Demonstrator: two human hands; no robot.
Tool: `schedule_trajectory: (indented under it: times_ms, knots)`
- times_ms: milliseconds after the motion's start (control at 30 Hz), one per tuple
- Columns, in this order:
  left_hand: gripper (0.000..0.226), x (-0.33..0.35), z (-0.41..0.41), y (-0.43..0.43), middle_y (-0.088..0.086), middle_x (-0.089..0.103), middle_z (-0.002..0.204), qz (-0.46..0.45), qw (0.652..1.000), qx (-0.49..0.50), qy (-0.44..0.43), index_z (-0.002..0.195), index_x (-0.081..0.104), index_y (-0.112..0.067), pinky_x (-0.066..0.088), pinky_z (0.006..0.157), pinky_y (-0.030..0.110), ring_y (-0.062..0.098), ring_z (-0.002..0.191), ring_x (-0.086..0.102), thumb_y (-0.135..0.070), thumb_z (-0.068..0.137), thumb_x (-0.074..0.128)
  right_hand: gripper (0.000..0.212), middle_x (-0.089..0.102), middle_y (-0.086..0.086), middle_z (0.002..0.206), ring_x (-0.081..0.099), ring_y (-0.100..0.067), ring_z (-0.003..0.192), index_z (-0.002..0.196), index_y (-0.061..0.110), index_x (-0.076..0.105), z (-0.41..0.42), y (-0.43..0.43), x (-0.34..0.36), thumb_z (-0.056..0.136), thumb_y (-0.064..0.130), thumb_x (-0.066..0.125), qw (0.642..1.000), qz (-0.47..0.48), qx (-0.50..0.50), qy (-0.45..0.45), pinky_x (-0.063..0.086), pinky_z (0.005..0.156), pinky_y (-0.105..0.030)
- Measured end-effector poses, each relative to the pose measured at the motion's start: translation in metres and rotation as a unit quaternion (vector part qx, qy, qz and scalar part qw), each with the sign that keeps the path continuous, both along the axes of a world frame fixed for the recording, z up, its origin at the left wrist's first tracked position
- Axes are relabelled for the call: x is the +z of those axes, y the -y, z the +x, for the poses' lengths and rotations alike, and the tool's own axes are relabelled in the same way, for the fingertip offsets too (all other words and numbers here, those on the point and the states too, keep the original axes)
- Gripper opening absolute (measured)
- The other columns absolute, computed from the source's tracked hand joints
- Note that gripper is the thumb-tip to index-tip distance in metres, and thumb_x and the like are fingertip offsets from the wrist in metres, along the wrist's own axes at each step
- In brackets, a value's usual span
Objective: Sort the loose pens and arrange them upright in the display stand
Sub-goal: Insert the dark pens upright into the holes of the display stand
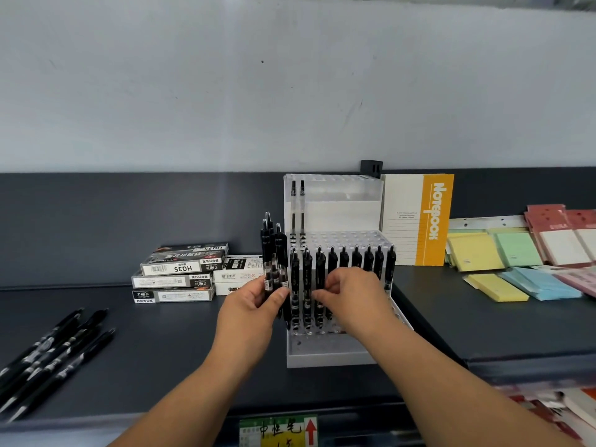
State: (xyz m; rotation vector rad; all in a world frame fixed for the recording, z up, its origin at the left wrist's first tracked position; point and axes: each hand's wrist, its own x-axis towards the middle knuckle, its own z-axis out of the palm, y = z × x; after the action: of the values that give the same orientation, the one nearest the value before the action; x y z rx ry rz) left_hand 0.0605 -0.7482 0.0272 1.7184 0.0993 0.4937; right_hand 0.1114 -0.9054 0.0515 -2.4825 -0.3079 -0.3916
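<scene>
Pens, black w/ clear barrels, fill the front row (343, 258) of the display stand (335, 356), upright, clips up, side by side across its width. Stand is clear/white plastic w/ a grid of holes, stepped in tiers, sitting at the middle of the dark grey shelf (161, 343). Two more pens (297, 201) stand in the top rear tier at its left corner; other holes behind the front row look unfilled.

Right grip (351, 295) is in front of the row, fingers curled, thumb + fingertips pinching one row pen (320, 266) at mid-barrel, 3rd from left approx. Left grip (254, 304) is just beside the stand's left edge, closed round a bunch of pens (272, 250) held upright, tops above the front row.

Loose pens (54, 353), several, lie slanted at the shelf's far left, well apart from the stand. Pen boxes (180, 272) are stacked to the left behind the left grip, one marked HQ35. Notebook (419, 221) w/ orange spine leans upright just right of the stand. Sticky-note pads (496, 253), yellow, green, blue, pink, are spread further right. Price label (280, 430) sits on the shelf's front edge, w/ a red arrow.
</scene>
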Motion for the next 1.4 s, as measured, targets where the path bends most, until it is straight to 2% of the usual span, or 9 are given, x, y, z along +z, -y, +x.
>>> schedule_trajectory:
  times_ms: [233, 467, 600, 700, 767, 867, 1067, 1267, 1400]
  knots:
    - [0.046, 0.0, -0.004, 0.006, -0.003, 0.067, 0.122, 0.017, 1.0, -0.007, 0.005, 0.13, 0.058, -0.014, 0.045, 0.105, 0.038, 0.009, 0.117, 0.06, -0.029, 0.088, 0.067, 0.021, 0.068, -0.001, 0.096, 0.063, -0.018, 0.09, 0.101, 0.016, 0.064, 0.0, -0.002, 0.0, 0.091, 0.034, 0.063, 0.999, -0.027, 0.017, 0.003, 0.05, 0.078, -0.029]
    - [0.02, 0.007, -0.009, 0.013, -0.015, 0.074, 0.095, 0.025, 0.998, -0.05, 0.025, 0.107, 0.069, -0.026, 0.05, 0.082, 0.015, -0.001, 0.095, 0.068, -0.018, 0.09, 0.065, 0.018, 0.065, 0.011, 0.079, 0.06, -0.001, 0.072, 0.083, 0.026, 0.063, -0.02, 0.015, 0.011, 0.083, 0.042, 0.07, 0.99, 0.129, 0.049, -0.006, 0.044, 0.062, -0.016]
    - [0.021, 0.01, -0.008, 0.025, -0.012, 0.075, 0.094, 0.042, 0.992, -0.116, 0.02, 0.101, 0.07, -0.03, 0.051, 0.084, 0.021, 0.004, 0.093, 0.069, -0.013, 0.091, 0.063, 0.012, 0.07, 0.015, 0.08, 0.062, 0.004, 0.068, 0.098, 0.032, 0.07, -0.03, 0.025, 0.032, 0.089, 0.038, 0.064, 0.929, 0.319, 0.158, -0.103, 0.046, 0.065, -0.015]
    - [0.019, 0.011, -0.005, 0.033, -0.01, 0.075, 0.096, 0.042, 0.989, -0.139, 0.015, 0.102, 0.071, -0.029, 0.051, 0.089, 0.026, 0.007, 0.097, 0.069, -0.014, 0.091, 0.063, 0.014, 0.068, 0.011, 0.072, 0.061, 0.0, 0.066, 0.102, 0.022, 0.072, -0.028, 0.033, 0.037, 0.088, 0.023, 0.068, 0.917, 0.336, 0.171, -0.126, 0.048, 0.064, -0.017]
    - [0.019, 0.012, -0.003, 0.035, -0.011, 0.076, 0.09, 0.016, 0.992, -0.119, 0.025, 0.099, 0.071, -0.028, 0.05, 0.079, 0.015, 0.004, 0.093, 0.069, -0.013, 0.091, 0.063, 0.012, 0.069, 0.01, 0.076, 0.062, 0.002, 0.066, 0.1, 0.019, 0.071, -0.026, 0.039, 0.038, 0.089, 0.021, 0.067, 0.921, 0.344, 0.154, -0.095, 0.049, 0.063, -0.016]
    - [0.017, 0.014, -0.002, 0.034, -0.013, 0.075, 0.084, -0.011, 0.997, -0.07, 0.038, 0.099, 0.071, -0.027, 0.045, 0.065, 0.003, -0.003, 0.084, 0.069, -0.015, 0.09, 0.064, 0.009, 0.07, 0.009, 0.085, 0.063, 0.001, 0.075, 0.098, 0.024, 0.067, -0.021, 0.044, 0.039, 0.09, 0.027, 0.065, 0.951, 0.295, 0.088, 0.008, 0.046, 0.067, -0.014]
    - [0.021, 0.01, -0.001, 0.034, -0.02, 0.074, 0.091, -0.02, 0.997, -0.058, 0.054, 0.103, 0.071, -0.03, 0.044, 0.067, 0.0, -0.009, 0.089, 0.065, -0.016, 0.088, 0.067, 0.01, 0.059, 0.016, 0.083, 0.054, 0.003, 0.075, 0.098, 0.022, 0.062, -0.009, 0.032, 0.024, 0.093, 0.031, 0.06, 0.982, 0.16, 0.019, 0.096, 0.035, 0.061, -0.004]
    - [0.02, 0.008, 0.0, 0.03, -0.019, 0.074, 0.092, -0.017, 0.997, -0.059, 0.048, 0.1, 0.071, -0.032, 0.044, 0.069, 0.001, -0.008, 0.09, 0.066, -0.017, 0.087, 0.068, 0.015, 0.063, 0.009, 0.086, 0.059, -0.007, 0.079, 0.099, 0.02, 0.06, -0.004, 0.018, 0.005, 0.092, 0.034, 0.059, 0.994, 0.091, -0.003, 0.055, 0.049, 0.072, -0.023]
    - [0.029, 0.007, 0.002, 0.028, -0.012, 0.074, 0.101, -0.026, 0.996, -0.077, 0.037, 0.116, 0.069, -0.019, 0.049, 0.09, 0.02, 0.001, 0.1, 0.066, -0.019, 0.087, 0.069, 0.016, 0.067, 0.001, 0.09, 0.062, -0.016, 0.083, 0.096, 0.02, 0.059, -0.002, 0.012, 0.005, 0.091, 0.035, 0.058, 0.996, 0.062, -0.022, 0.057, 0.054, 0.078, -0.036]
